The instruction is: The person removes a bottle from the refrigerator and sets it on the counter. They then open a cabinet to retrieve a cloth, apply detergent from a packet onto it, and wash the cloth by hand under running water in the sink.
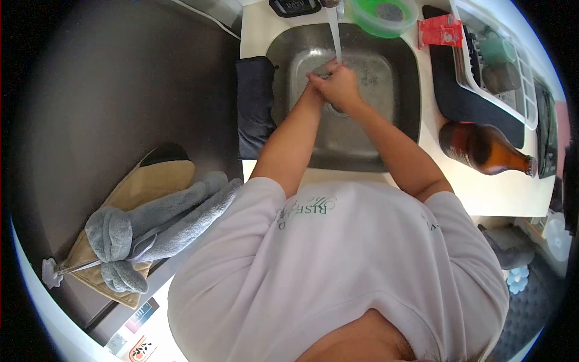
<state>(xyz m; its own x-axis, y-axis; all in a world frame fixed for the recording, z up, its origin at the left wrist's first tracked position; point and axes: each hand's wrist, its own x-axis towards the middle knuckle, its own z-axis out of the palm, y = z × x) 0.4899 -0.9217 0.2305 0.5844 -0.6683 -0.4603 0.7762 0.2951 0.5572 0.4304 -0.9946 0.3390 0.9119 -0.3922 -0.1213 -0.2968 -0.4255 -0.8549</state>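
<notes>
Both of my hands are together under a stream of water [335, 37] over the metal sink [405, 108]. My right hand [340, 84] is closed across my left hand, with its thumb side lying near the left wrist. My left hand [322, 71] is largely covered, so how its fingers are bent is hidden. A small greyish patch shows between the hands; I cannot make out whether it is an object or wet skin. Beneath them the drain [338, 111] is partly visible.
A dark cloth [256, 108] hangs over the sink's left edge. Behind stand a black container [294, 6] and a green tub [386, 18]. To the right are a red packet [440, 31], a white dish rack [529, 99] and a brown bottle [482, 148] lying down.
</notes>
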